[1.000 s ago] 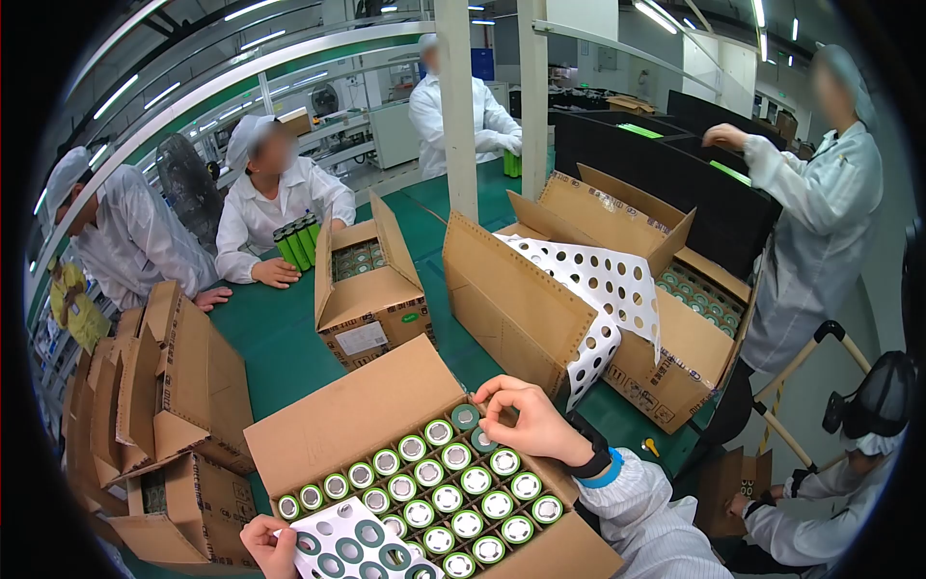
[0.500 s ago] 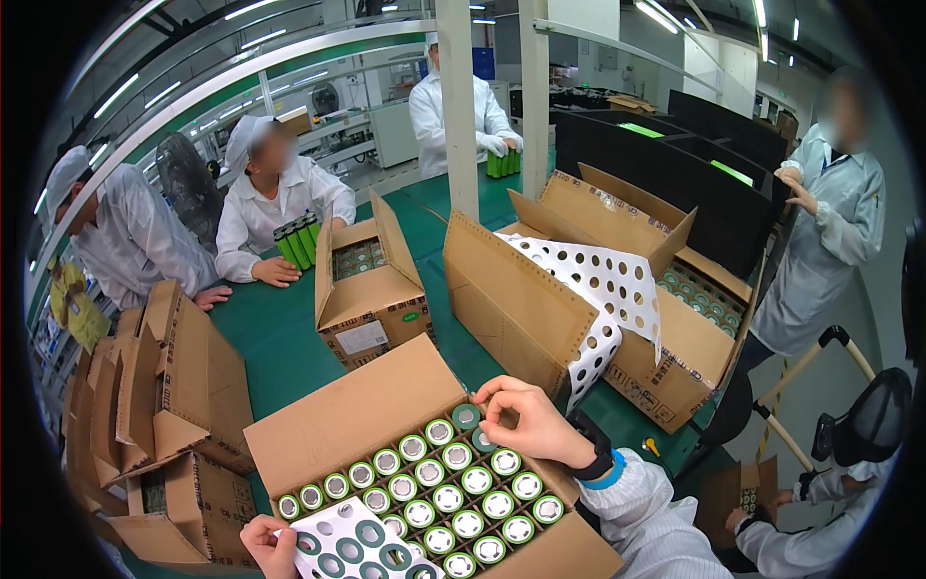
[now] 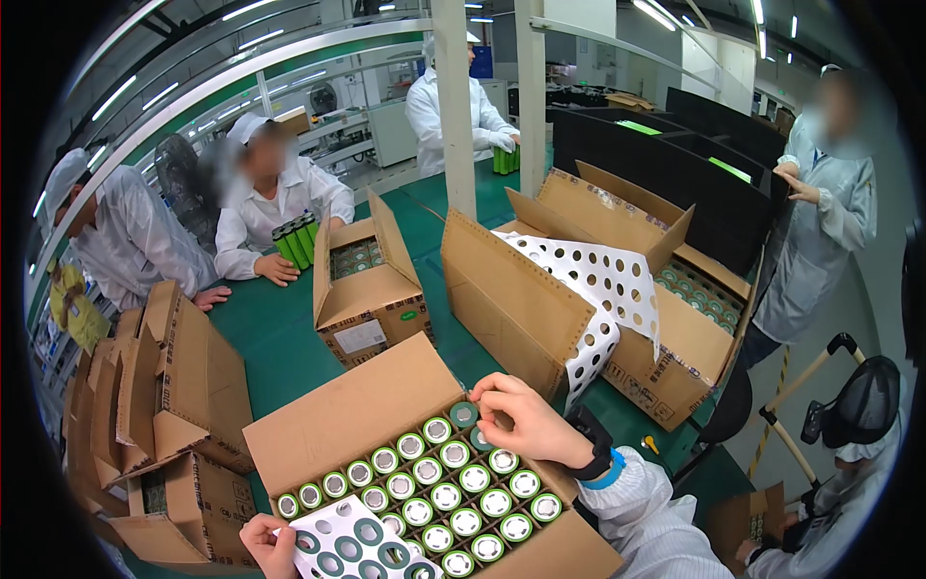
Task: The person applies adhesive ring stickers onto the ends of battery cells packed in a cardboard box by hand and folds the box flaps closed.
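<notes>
My left hand pinches the edge of a white sheet bearing dark green ring stickers, with several bare round spots along its top. The sheet lies over the near left part of an open cardboard box. Rows of upright cylindrical battery cells with green wrappers and silver tops fill the box's divider grid. My right hand is at the box's far right corner, fingers curled together beside a cell with a dark green ring. Whatever its fingertips hold is hidden.
Another open box of cells stands ahead on the green table. To the right, a large box has a perforated white sheet draped over it. Stacked cartons are at left. Several co-workers in white coats surround the table.
My hands and the sheet hold nearly the same positions. At right, the standing co-worker's hands have shifted slightly, and the seated person at lower right has moved. The view has barely shifted.
</notes>
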A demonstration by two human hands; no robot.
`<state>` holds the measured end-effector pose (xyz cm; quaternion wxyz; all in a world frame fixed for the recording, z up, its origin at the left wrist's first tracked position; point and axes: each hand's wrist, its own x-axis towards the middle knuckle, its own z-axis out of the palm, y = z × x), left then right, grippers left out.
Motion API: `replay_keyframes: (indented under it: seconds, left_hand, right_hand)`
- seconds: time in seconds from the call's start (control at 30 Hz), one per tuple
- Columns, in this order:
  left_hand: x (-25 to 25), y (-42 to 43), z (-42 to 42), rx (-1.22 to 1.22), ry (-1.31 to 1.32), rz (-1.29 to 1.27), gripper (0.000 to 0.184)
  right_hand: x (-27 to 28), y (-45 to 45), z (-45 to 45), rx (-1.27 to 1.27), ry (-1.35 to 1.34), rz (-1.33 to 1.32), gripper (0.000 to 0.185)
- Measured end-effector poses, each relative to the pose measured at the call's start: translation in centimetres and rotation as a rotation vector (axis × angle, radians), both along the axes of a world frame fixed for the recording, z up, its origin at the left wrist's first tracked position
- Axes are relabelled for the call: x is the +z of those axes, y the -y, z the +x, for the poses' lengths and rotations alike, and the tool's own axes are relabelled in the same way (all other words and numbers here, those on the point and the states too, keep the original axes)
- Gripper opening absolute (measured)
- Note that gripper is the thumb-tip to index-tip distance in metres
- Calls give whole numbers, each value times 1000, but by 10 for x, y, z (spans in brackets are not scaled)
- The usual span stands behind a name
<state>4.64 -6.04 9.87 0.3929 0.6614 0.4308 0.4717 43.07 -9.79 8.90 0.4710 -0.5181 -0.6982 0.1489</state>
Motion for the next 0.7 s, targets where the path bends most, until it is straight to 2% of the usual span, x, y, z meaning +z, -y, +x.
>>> replay_keyframes:
  seconds: [0.17,0.2,0.27,0.47,0.7]
  left_hand:
    - [7,4,8,43,-21,64,11]
    - [5,5,6,55,-19,19,10]
    - [-6,-2,-3,26,-24,115,9]
    - [-35,-40,100,-359,23,62,9]
    - [-42,-43,155,-583,11,45,8]
  right_hand:
    - [7,6,-4,-172,306,58,9]
    - [7,6,-3,-170,309,90,9]
    - [3,6,-1,-187,300,128,10]
    - [-10,7,-4,-234,193,153,8]
    - [-16,5,-7,-256,115,187,5]
